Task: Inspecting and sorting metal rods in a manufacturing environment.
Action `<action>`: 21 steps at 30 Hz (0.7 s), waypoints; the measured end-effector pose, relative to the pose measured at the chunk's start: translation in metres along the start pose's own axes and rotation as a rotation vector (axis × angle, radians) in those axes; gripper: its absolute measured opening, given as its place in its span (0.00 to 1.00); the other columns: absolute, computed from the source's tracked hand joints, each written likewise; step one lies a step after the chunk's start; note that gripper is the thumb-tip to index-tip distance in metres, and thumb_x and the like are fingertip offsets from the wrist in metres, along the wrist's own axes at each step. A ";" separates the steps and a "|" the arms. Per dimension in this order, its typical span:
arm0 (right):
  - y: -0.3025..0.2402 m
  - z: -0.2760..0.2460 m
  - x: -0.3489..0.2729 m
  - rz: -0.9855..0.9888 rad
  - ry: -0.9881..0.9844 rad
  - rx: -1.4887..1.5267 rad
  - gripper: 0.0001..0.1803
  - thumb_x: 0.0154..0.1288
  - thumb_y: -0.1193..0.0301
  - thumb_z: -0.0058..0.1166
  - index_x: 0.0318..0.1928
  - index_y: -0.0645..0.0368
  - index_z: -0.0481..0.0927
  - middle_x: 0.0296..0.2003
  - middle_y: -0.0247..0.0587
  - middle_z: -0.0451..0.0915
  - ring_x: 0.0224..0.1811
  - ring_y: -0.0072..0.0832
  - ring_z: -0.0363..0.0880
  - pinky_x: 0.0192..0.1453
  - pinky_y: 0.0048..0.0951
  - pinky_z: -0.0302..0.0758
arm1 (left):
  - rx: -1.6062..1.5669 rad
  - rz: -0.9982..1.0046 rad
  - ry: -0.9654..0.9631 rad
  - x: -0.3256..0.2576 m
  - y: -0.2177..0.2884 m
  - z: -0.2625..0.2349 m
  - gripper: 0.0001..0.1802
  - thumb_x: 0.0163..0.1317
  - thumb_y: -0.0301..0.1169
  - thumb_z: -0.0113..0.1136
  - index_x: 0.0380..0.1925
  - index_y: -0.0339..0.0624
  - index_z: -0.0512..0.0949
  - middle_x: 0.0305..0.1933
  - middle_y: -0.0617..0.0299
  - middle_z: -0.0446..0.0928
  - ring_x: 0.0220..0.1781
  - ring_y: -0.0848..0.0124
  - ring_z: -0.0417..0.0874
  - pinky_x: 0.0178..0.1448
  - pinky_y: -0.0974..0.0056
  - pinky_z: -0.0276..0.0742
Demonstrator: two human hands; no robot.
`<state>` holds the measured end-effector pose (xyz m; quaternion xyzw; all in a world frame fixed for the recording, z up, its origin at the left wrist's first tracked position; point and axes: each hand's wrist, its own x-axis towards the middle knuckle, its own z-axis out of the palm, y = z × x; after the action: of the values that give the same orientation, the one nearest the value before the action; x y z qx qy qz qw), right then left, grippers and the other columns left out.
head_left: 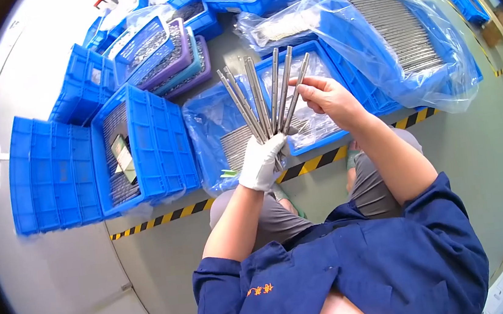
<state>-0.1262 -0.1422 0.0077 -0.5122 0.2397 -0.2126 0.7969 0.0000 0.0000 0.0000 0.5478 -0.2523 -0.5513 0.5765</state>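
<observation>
My left hand [261,161], in a white glove, grips the lower ends of several long grey metal rods [260,98] that fan out upward. My bare right hand [326,97] touches the rightmost rod of the fan near its upper part, fingers pinched on it. Below the fan stands a blue crate lined with clear plastic [210,115], holding more grey rods [236,143]. I sit low, with my knees under my arms.
Blue plastic crates surround me: a stack of them [51,172] at left, one with rods and a card [140,147], purple and blue trays of parts [170,52] behind, and a bagged crate full of rods [398,31] at right. A yellow-black striped line [166,216] crosses the grey floor.
</observation>
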 end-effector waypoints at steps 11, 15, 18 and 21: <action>0.002 -0.028 -0.006 0.196 0.176 0.185 0.25 0.50 0.83 0.37 0.53 0.61 0.63 0.30 0.33 0.66 0.32 0.17 0.65 0.33 0.17 0.66 | 0.069 0.018 -0.017 0.013 -0.001 -0.001 0.13 0.52 0.29 0.52 0.36 0.33 0.73 0.18 0.69 0.67 0.19 0.83 0.64 0.23 0.79 0.57; 0.025 -0.012 -0.008 -0.092 -0.132 -0.822 0.20 0.47 0.82 0.39 0.43 0.61 0.73 0.35 0.44 0.77 0.41 0.30 0.74 0.47 0.28 0.69 | 0.110 0.027 0.051 0.007 0.003 -0.002 0.11 0.52 0.29 0.51 0.34 0.35 0.75 0.17 0.70 0.67 0.18 0.84 0.63 0.22 0.79 0.57; 0.015 -0.004 -0.011 -0.058 -0.032 -0.949 0.15 0.49 0.79 0.40 0.38 0.60 0.76 0.32 0.48 0.77 0.37 0.35 0.76 0.44 0.30 0.70 | 0.172 -0.044 0.039 0.000 0.004 -0.010 0.10 0.51 0.29 0.51 0.32 0.38 0.76 0.16 0.69 0.68 0.18 0.83 0.65 0.22 0.78 0.60; 0.006 -0.021 -0.008 -0.024 0.126 -0.794 0.11 0.53 0.75 0.42 0.35 0.60 0.78 0.25 0.37 0.76 0.28 0.19 0.73 0.35 0.23 0.69 | 0.186 -0.107 0.008 -0.008 0.006 -0.009 0.10 0.51 0.31 0.52 0.31 0.39 0.78 0.15 0.69 0.69 0.17 0.83 0.65 0.22 0.77 0.62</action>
<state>-0.1442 -0.1501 -0.0043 -0.7688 0.3457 -0.1435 0.5185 0.0083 0.0094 0.0060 0.6137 -0.2704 -0.5532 0.4942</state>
